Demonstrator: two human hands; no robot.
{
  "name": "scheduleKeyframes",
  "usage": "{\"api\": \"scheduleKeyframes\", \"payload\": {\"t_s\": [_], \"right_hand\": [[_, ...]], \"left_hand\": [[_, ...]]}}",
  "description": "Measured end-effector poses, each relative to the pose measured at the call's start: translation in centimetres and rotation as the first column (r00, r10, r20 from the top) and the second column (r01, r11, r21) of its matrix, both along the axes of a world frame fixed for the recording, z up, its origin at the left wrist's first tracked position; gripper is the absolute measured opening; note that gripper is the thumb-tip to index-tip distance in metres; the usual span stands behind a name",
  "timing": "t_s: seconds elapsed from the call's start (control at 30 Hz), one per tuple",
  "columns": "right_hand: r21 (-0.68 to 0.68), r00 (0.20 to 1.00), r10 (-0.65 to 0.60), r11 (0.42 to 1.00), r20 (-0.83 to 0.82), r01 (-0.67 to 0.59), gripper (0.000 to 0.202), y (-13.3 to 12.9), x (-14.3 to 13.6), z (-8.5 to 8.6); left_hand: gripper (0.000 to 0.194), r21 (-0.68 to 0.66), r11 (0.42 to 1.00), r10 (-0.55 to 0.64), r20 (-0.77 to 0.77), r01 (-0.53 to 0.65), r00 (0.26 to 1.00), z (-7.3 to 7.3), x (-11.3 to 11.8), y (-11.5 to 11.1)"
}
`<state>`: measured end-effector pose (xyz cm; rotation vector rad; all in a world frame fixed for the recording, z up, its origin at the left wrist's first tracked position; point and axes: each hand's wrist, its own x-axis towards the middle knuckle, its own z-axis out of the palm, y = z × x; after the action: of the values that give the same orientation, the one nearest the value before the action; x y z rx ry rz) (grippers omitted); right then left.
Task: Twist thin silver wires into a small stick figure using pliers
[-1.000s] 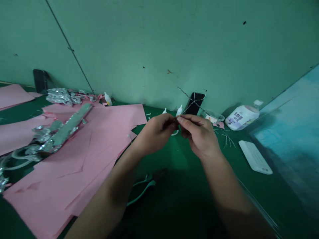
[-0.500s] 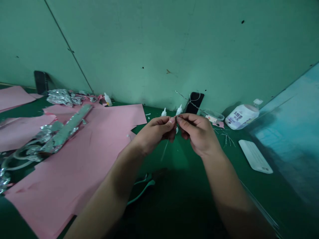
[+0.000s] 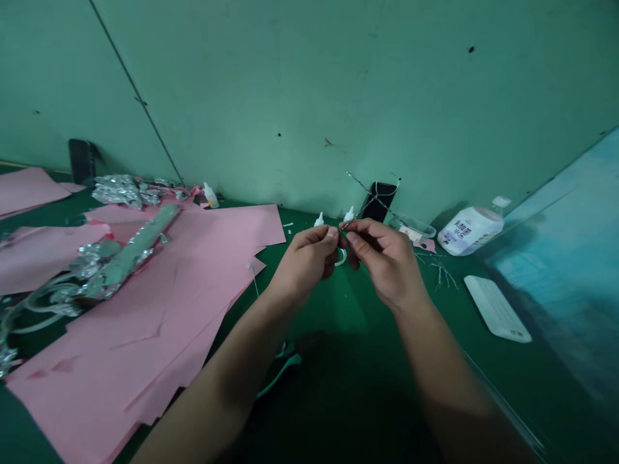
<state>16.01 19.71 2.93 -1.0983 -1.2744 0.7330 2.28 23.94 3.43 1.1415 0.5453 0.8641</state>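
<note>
My left hand (image 3: 308, 258) and my right hand (image 3: 387, 261) meet over the table, both closed with thumb and fingers pinched. Between their fingertips they hold the lower end of a thin twisted wire (image 3: 368, 193). Its upper part forks into several strands, one curving over to the right and another sticking up to the left. The exact spot where the fingers grip is partly hidden. Just behind the hands stand two small white-tipped bottles (image 3: 349, 214), mostly covered. Below my left wrist lie pliers with green handles (image 3: 280, 377), partly behind my forearm.
Pink sheets (image 3: 193, 270) cover the left, with crumpled foil (image 3: 120, 190) and a foil-edged strip (image 3: 138, 251) on them. Against the wall (image 3: 242, 96) lean a black phone (image 3: 380, 201) and a dark slab (image 3: 82, 161). A plastic bottle (image 3: 469, 230), clear tray (image 3: 420, 227) and white case (image 3: 497, 308) lie right.
The twisted wire has shifted and turned slightly between my fingertips, its left strand now a little further right. Both hands stay pinched on it. The view has moved slightly.
</note>
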Motion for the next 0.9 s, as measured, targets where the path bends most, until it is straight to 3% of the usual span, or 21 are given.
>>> {"api": "scheduleKeyframes", "payload": {"t_s": [0.13, 0.23, 0.33, 0.53, 0.63, 0.73, 0.8, 0.9], "right_hand": [[-0.002, 0.981, 0.064, 0.998, -0.182, -0.066, 0.009, 0.1, -0.2, -0.1], [-0.035, 0.959, 0.058, 0.997, -0.279, -0.070, 0.008, 0.1, -0.4, 0.1], [-0.050, 0.945, 0.055, 0.996, -0.324, -0.075, 0.007, 0.1, -0.5, 0.3], [-0.055, 0.932, 0.078, 0.993, -0.354, -0.103, 0.006, 0.2, -0.4, 0.4], [-0.034, 0.953, 0.055, 0.997, -0.299, -0.069, 0.009, 0.2, -0.3, 0.2], [0.077, 0.996, -0.065, 0.995, -0.060, 0.069, 0.010, -0.1, -0.2, 0.1], [0.196, 0.979, -0.173, 0.969, 0.107, 0.149, 0.009, -0.3, -0.2, 0.1], [0.273, 0.958, -0.229, 0.946, 0.175, 0.176, 0.007, -0.6, -0.4, 0.1]], "left_hand": [[0.036, 0.172, 0.985, 0.039, -0.046, -0.030, 0.998, 0.2, -0.1, -0.1], [0.036, 0.384, 0.923, 0.074, -0.172, -0.002, 0.982, 0.2, -0.6, 0.2], [0.035, 0.480, 0.876, 0.075, -0.224, 0.043, 0.972, 0.1, -1.0, 0.6], [0.027, 0.751, 0.659, 0.313, -0.243, -0.026, 0.918, -0.5, -1.1, 0.9], [0.026, 0.780, 0.625, 0.344, -0.236, -0.034, 0.909, -0.6, -1.1, 1.0], [0.024, 0.763, 0.646, 0.280, -0.212, -0.020, 0.936, -0.6, -1.1, 1.1], [0.023, 0.746, 0.666, 0.234, -0.180, -0.023, 0.955, -0.6, -1.0, 1.1], [0.020, 0.745, 0.666, 0.221, -0.138, -0.046, 0.965, -0.8, -1.0, 1.2]]}}
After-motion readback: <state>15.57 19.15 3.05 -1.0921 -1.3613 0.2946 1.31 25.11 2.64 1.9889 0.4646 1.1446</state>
